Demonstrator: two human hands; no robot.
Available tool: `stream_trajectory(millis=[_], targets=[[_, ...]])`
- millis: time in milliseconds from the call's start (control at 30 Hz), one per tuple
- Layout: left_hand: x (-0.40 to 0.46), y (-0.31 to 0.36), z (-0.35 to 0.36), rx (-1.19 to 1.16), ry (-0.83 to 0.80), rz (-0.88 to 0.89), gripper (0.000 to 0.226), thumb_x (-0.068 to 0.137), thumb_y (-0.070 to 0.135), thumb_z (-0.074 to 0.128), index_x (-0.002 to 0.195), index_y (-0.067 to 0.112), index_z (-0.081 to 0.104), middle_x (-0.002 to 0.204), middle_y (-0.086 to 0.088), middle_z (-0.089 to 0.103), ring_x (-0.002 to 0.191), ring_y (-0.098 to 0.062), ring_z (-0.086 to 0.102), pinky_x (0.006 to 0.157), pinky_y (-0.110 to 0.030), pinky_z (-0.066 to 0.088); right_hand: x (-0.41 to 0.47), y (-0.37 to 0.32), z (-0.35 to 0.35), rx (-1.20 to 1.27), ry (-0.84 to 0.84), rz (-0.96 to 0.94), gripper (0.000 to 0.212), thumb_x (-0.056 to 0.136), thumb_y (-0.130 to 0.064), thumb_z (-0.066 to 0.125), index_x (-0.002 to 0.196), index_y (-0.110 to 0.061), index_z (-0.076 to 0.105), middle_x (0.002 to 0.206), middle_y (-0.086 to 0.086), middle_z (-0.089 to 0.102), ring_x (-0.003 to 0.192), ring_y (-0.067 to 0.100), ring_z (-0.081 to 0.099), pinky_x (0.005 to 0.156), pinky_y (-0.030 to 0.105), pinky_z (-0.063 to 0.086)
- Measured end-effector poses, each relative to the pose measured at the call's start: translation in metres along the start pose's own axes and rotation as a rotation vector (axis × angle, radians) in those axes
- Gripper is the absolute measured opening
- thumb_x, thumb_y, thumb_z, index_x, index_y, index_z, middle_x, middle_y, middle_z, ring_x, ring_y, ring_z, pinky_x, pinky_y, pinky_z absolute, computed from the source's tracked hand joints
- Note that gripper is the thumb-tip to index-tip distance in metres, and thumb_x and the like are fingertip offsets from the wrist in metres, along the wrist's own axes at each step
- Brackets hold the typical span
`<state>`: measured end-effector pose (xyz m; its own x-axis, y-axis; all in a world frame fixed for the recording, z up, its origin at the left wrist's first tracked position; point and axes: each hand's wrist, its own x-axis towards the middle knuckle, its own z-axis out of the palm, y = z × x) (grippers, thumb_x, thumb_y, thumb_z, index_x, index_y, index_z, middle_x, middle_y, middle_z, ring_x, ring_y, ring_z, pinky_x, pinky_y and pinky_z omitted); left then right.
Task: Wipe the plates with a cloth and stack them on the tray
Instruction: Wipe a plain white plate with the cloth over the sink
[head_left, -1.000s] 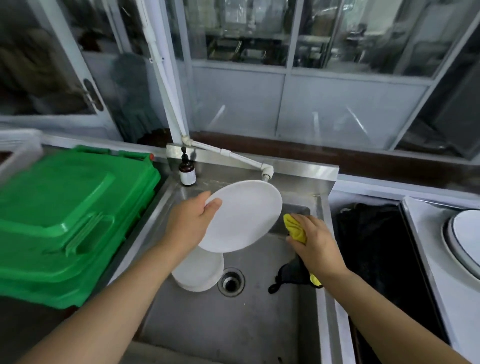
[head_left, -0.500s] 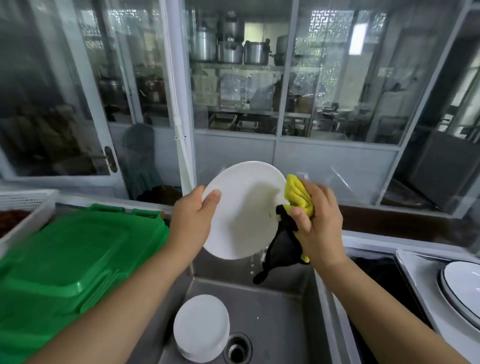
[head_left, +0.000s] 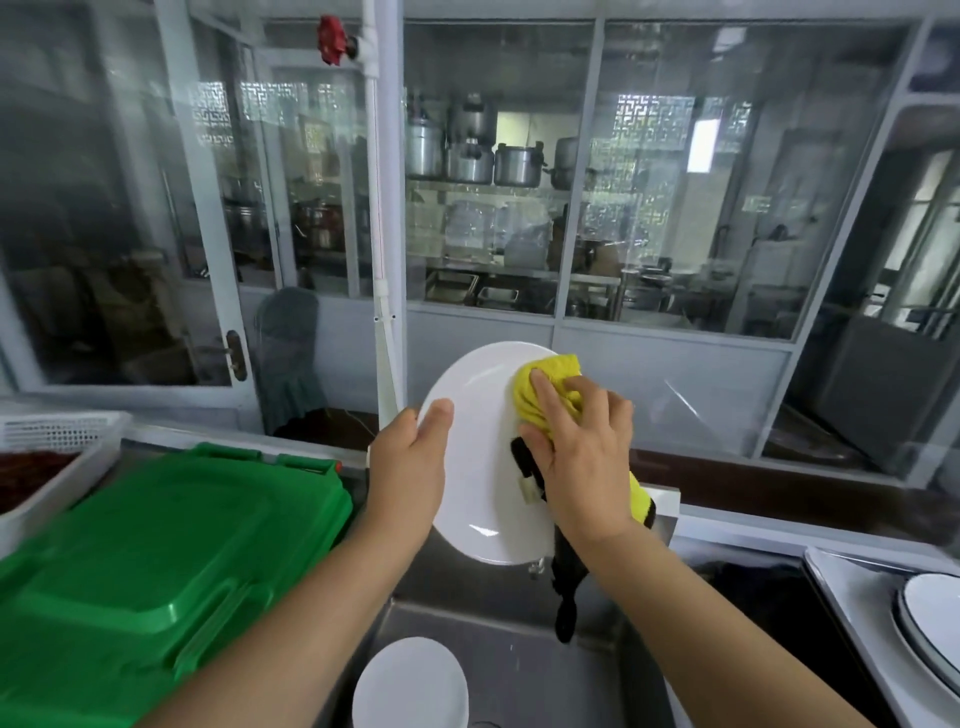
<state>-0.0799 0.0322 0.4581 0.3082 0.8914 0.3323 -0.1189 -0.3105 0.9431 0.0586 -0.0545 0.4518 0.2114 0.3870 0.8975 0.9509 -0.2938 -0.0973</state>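
White plate (head_left: 480, 467) gripped by left hand (head_left: 410, 460) — right hand (head_left: 579, 447) presses cloth (head_left: 545, 387).

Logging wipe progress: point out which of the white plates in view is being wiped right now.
The white plate held up on edge above the sink, gripped by the left hand, yellow cloth pressed on it. The others lie flat, untouched.

I see a white plate (head_left: 478, 467) held upright above the sink, a yellow-and-black cloth (head_left: 545, 395) pressed against its face.
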Motion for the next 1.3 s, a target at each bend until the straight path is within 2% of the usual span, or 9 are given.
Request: stream_trajectory(millis=[167,433,733,867,933,1033,1133,1200,1300], targets=[[0.002,0.009,0.002,-0.088,0.056,-0.041,0.043,0.094,0.050,0.045,0.079,0.016,0.066,0.083,-0.011,0.069,0.081,-0.024,0.063,0.076,-0.040,0.051,0.008,-0.026,-0.003,0.133,-0.073,-0.106,0.046,0.094,-0.034,0.040,0.131,-0.011,0.056,0.127,0.017,0.053,0.101,0.036,0.042,0.093,0.040,0.034],[0.016,0.024,-0.009,-0.104,0.056,-0.060,0.038,0.095,0.049,0.048,0.081,0.018,0.066,0.089,-0.014,0.069,0.084,-0.025,0.065,0.080,-0.047,0.053,-0.022,-0.015,-0.006,0.160,-0.182,-0.480,0.048,0.076,-0.008,0.070,0.122,-0.020,0.065,0.123,0.008,0.060,0.101,0.030,0.046,0.085,0.042,0.048],[0.000,0.019,0.002,0.027,-0.039,-0.011,0.056,0.096,0.051,0.038,0.089,0.001,0.059,0.087,-0.025,0.064,0.084,-0.039,0.061,0.076,-0.050,0.051,0.012,0.014,-0.017,0.099,-0.102,-0.194,0.044,0.079,0.004,0.068,0.121,-0.008,0.065,0.115,0.019,0.059,0.089,0.042,0.050,0.079,0.049,0.050],[0.000,0.017,0.015,0.036,0.039,-0.039,0.056,0.094,0.057,0.035,0.068,0.013,0.057,0.059,0.001,0.058,0.055,-0.001,0.055,0.051,-0.018,0.038,0.021,-0.022,-0.011,0.133,-0.044,-0.204,0.045,0.079,-0.003,0.062,0.124,-0.007,0.062,0.115,0.022,0.058,0.088,0.044,0.052,0.085,0.046,0.048],[0.004,0.018,0.016,-0.016,0.053,-0.073,0.057,0.093,0.060,0.033,0.063,0.019,0.058,0.055,0.006,0.061,0.052,0.004,0.056,0.049,-0.017,0.038,0.009,-0.038,-0.006,0.140,-0.036,-0.221,0.047,0.081,-0.005,0.052,0.127,-0.007,0.060,0.118,0.022,0.056,0.091,0.041,0.050,0.085,0.045,0.046],[0.012,0.019,0.010,-0.037,0.059,-0.063,0.064,0.092,0.063,0.032,0.070,0.012,0.062,0.062,0.003,0.064,0.067,-0.014,0.061,0.059,-0.028,0.047,-0.017,-0.041,-0.003,0.124,-0.087,-0.329,0.051,0.083,-0.008,0.044,0.135,-0.010,0.048,0.127,0.014,0.044,0.095,0.033,0.042,0.085,0.043,0.045],[0.014,0.020,0.003,-0.016,0.036,-0.037,0.071,0.092,0.063,0.031,0.086,-0.001,0.061,0.084,-0.022,0.065,0.081,-0.033,0.062,0.075,-0.043,0.051,-0.032,-0.019,-0.006,0.116,-0.115,-0.410,0.047,0.086,-0.007,0.050,0.133,-0.011,0.053,0.130,0.009,0.040,0.098,0.031,0.043,0.089,0.040,0.044],[0.014,0.021,-0.003,0.002,0.004,0.002,0.074,0.093,0.060,0.032,0.084,-0.010,0.054,0.082,-0.032,0.059,0.071,-0.032,0.056,0.066,-0.040,0.045,-0.031,-0.003,-0.010,0.077,-0.107,-0.415,0.046,0.081,-0.004,0.059,0.127,-0.010,0.061,0.128,0.011,0.049,0.095,0.031,0.046,0.088,0.039,0.045],[0.010,0.021,-0.005,0.042,-0.050,0.031,0.067,0.093,0.058,0.034,0.071,-0.003,0.051,0.063,-0.015,0.048,0.062,-0.021,0.045,0.059,-0.031,0.033,-0.016,0.013,-0.016,-0.008,-0.078,-0.310,0.050,0.074,-0.006,0.075,0.123,-0.007,0.063,0.119,0.016,0.056,0.090,0.033,0.046,0.082,0.042,0.050]])
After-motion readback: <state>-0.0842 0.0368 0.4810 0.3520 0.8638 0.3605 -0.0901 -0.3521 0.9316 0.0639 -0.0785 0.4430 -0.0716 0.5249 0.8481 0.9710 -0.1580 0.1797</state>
